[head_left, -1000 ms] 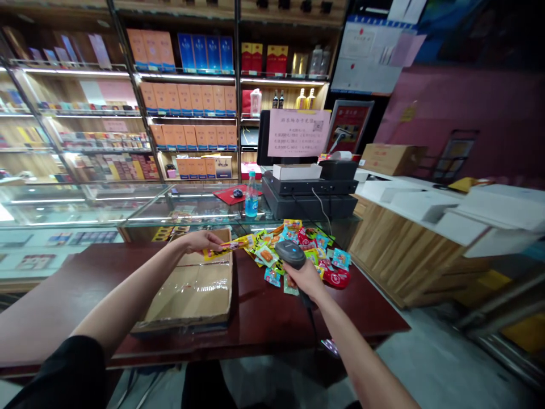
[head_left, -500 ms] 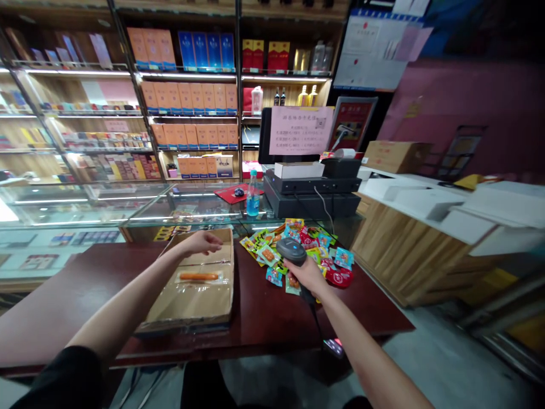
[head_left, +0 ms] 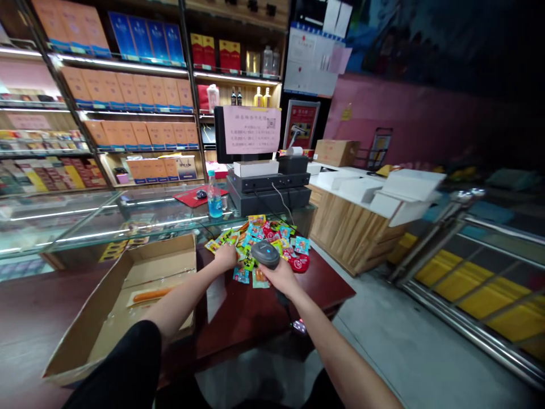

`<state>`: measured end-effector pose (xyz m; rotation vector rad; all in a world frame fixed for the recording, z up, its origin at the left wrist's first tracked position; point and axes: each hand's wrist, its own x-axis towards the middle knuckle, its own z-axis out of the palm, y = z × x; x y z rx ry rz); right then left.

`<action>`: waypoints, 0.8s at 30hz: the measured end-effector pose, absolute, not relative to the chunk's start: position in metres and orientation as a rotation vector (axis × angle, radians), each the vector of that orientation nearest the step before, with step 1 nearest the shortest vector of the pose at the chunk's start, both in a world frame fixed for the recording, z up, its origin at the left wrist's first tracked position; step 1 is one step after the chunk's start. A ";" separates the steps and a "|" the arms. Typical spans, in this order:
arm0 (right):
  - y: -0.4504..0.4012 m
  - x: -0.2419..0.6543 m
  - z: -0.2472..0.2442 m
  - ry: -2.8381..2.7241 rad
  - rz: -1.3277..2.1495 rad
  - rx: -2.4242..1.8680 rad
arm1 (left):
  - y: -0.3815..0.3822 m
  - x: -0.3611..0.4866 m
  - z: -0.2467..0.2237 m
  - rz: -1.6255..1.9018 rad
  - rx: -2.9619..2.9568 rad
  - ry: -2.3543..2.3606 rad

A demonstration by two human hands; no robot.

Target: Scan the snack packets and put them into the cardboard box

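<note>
My right hand (head_left: pixel 281 276) is wrapped around the handle of a dark grey barcode scanner (head_left: pixel 265 254), its head over the front of a pile of small snack packets (head_left: pixel 279 233). At the left edge of that pile is my left hand (head_left: pixel 226 258), fingers curled down onto a snack packet that the hand mostly covers. The packets are green, blue, yellow and red. To the left, an open shallow cardboard box (head_left: pixel 166 254) rests on the dark red table (head_left: pixel 230 307). In it lies one wrapped sausage (head_left: pixel 151 295), partly behind my left forearm.
Behind the pile stand a blue drink bottle (head_left: pixel 215 199), a black cash drawer (head_left: pixel 268 199) and a monitor with a pink sign (head_left: pixel 251 129). A glass counter (head_left: pixel 85 218) runs along the back left. A metal railing (head_left: pixel 468 272) is at right.
My left hand has moved right, from above the cardboard box to the snack packets. The view has turned right. My right hand still holds the barcode scanner over the pile.
</note>
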<state>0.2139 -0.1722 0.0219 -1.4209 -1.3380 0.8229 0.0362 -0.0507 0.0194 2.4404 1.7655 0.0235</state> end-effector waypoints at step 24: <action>-0.181 0.185 0.036 -1.476 0.799 -1.521 | -0.052 -0.010 0.054 0.964 1.038 1.112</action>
